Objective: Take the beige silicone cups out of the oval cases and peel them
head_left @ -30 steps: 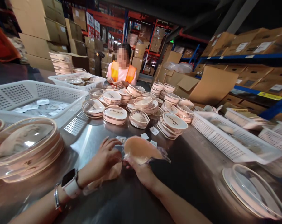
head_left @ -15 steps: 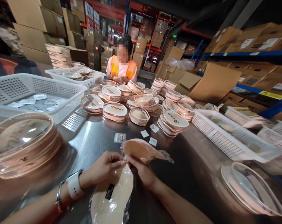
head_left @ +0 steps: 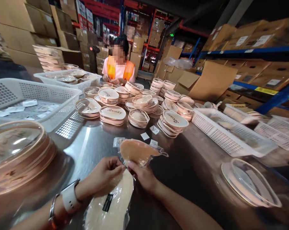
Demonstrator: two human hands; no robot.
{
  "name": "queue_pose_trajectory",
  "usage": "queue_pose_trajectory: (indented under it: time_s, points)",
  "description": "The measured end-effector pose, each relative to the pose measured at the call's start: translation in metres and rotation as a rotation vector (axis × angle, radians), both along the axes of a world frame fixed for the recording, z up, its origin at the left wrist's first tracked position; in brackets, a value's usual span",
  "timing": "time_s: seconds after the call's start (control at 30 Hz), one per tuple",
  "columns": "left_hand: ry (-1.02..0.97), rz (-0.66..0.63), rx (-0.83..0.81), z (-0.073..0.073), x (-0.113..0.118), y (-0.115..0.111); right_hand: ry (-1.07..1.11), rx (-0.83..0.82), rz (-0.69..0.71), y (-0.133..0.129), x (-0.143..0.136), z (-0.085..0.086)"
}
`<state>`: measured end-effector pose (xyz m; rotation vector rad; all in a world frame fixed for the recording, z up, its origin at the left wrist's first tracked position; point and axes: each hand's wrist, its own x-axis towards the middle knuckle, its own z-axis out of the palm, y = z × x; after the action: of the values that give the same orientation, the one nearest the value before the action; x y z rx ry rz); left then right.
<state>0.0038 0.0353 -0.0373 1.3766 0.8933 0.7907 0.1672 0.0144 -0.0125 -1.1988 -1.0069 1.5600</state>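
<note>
A beige stick-on bra (head_left: 134,150) in clear plastic film lies between my hands, its two cups meeting at my fingers. The near cup hangs toward me, with a black label on it. My left hand (head_left: 108,172) is closed, thumb and fingers pinching the narrow part where the cups meet. Closed too, my right hand (head_left: 145,177) grips the far cup's edge from below, thumb on top. Just beyond the far cup lie a small clear packet (head_left: 117,141) and several white paper squares (head_left: 144,136). The exact join is hidden by my fingers.
Round clear-lidded cases (head_left: 112,112) crowd the metal table ahead. More cases stand at left (head_left: 17,150) and right (head_left: 249,182). White baskets (head_left: 70,95) flank both sides, one holding paper slips. Across the table, a person in an orange vest (head_left: 119,68) handles something small.
The whole view has swung slightly to the right, so the scene sits further left. Both hands keep their hold on the stick-on bra, with little change in their pose.
</note>
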Motion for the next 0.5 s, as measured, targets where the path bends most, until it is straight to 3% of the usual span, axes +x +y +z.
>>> queue_pose_trajectory:
  time_s: [0.23,0.4,0.5]
  points:
    - [-0.013,0.003,-0.009,-0.0030,-0.0015,0.0004,-0.031,0.010,-0.022,0.0001,0.0001,0.0001]
    - [-0.061,0.008,-0.051,-0.0049,-0.0003,0.0012,-0.099,0.141,-0.044,0.0006,0.0031,-0.0017]
    - [-0.051,0.021,-0.029,-0.0019,0.0007,0.0002,-0.069,0.095,-0.026,-0.0014,0.0055,-0.0044]
